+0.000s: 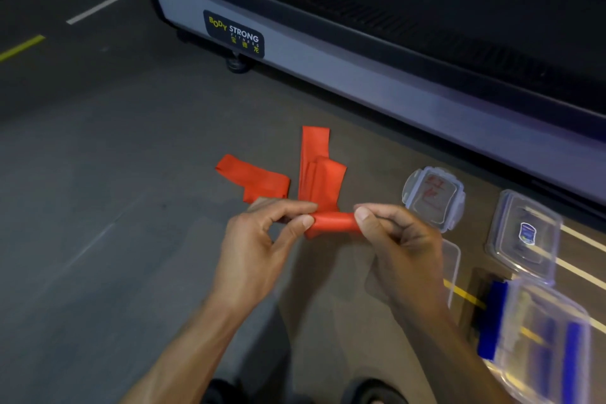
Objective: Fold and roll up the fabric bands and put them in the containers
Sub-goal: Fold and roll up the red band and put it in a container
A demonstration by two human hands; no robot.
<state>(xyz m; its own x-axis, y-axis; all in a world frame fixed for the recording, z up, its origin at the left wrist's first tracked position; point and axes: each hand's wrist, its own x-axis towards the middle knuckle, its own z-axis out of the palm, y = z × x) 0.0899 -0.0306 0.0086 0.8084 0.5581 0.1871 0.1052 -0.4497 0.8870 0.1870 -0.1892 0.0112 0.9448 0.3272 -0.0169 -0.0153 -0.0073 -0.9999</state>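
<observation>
A red fabric band (319,180) lies on the grey floor, and its near end is rolled into a short tube (334,221). My left hand (259,249) pinches the tube's left end between thumb and fingers. At the tube's right end, my right hand (398,246) pinches it. A second red band (252,179) lies folded on the floor just left of the first. Right of my hands are a clear lid (434,197), a clear container (524,236) and a nearer clear container (541,341) with blue bands (490,321) in and beside it.
A treadmill base (360,82) with a Body Strong label runs across the far side, one foot (238,64) on the floor. Another clear container (454,269) is partly hidden behind my right wrist. White and yellow lines mark the floor.
</observation>
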